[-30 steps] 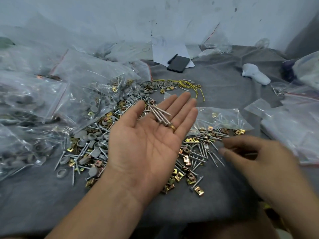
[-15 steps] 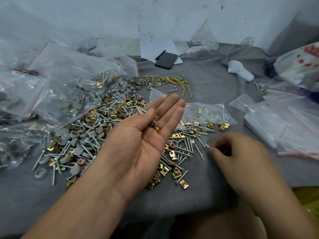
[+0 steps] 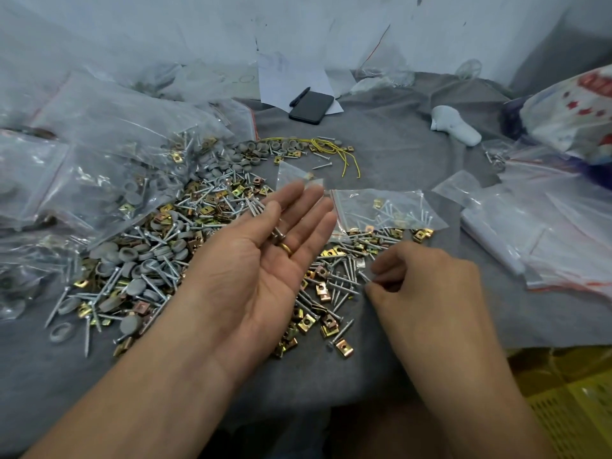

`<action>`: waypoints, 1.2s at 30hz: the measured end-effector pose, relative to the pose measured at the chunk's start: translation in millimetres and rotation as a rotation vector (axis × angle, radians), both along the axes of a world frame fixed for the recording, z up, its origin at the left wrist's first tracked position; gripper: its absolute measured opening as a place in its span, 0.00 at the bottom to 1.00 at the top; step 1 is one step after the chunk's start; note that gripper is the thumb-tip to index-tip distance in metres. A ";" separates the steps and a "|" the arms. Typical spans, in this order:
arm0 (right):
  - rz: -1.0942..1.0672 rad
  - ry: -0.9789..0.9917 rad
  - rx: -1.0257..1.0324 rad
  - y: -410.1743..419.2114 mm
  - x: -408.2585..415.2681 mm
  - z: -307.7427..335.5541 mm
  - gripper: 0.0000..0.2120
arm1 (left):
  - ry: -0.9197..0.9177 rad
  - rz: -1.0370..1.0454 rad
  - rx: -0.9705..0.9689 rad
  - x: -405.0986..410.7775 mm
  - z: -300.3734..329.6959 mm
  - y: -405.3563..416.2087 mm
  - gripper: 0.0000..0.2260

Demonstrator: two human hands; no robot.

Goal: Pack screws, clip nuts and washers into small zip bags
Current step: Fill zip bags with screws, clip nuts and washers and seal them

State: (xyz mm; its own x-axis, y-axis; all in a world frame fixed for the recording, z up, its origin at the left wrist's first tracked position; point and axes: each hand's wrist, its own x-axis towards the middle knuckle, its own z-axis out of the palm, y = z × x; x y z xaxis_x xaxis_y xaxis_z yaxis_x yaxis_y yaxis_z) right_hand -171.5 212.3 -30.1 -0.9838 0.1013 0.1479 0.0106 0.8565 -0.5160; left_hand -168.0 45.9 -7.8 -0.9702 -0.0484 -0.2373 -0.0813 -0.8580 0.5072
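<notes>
Head view. Left hand (image 3: 261, 260) is lying palm up over the heap, fingers straight and spread slightly, a few screws (image 3: 256, 207) resting across them with the thumb just beside; a gold ring (image 3: 285, 249) is showing on one finger.

Right hand (image 3: 427, 286) is sitting low at the heap's right edge, back of hand to camera, fingers curled, thumb and fingertips pinching a loose screw (image 3: 364, 276) against the cloth.

Heap is lying on a grey cloth (image 3: 397, 160) covering the desk: silver screws, brass clip nuts (image 3: 306, 321) and grey washers (image 3: 132, 286) all mixed together. Washers are sitting mostly to the left, clip nuts scattered through the middle and near edge.

One small zip bag (image 3: 384, 210) is lying flat just beyond the right hand, holding some screws and a clip nut or two. Another small bag (image 3: 294, 175) is peeking out behind the left fingertips; contents hard to tell.

Large clear bags (image 3: 109, 137) of hardware are piling up at left. A stack of bags (image 3: 543, 236) is lying well to the right. A yellow wire (image 3: 334, 150) is lying curled at the far edge of the heap. A phone (image 3: 311, 107) and pen (image 3: 299, 96) are resting on paper (image 3: 288, 74) at the back. A white object (image 3: 455, 125) is lying near the far right.
</notes>
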 end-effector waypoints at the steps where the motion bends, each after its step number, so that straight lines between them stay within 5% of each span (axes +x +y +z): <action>1: -0.007 0.019 -0.008 0.9 -0.2 -1.1 0.07 | -0.005 0.002 0.006 0.4 -0.1 -0.4 0.14; 9: 0.102 0.254 -0.671 -16.8 -11.2 17.8 0.09 | -0.107 -0.054 -0.091 9.8 -1.5 4.9 0.16; 17: 0.390 0.350 -0.455 -47.3 -37.8 32.0 0.04 | -0.109 0.025 0.008 3.8 7.1 -20.0 0.16; 22: 0.450 0.089 0.105 -26.4 -79.3 15.3 0.15 | -0.171 0.125 -0.062 -0.7 9.0 -41.4 0.10; 36: 0.570 -0.003 0.141 -11.3 -84.3 11.7 0.11 | -0.230 0.082 -0.095 8.1 16.3 -34.0 0.10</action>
State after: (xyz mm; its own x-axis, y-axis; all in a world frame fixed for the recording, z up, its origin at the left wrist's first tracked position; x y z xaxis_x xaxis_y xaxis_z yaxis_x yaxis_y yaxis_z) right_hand -255.8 201.0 -18.4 -0.8778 -0.4640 0.1191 -0.4703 0.7878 -0.3976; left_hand -159.8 11.9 8.5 -0.8831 -0.1573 -0.4421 -0.1363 -0.8156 0.5623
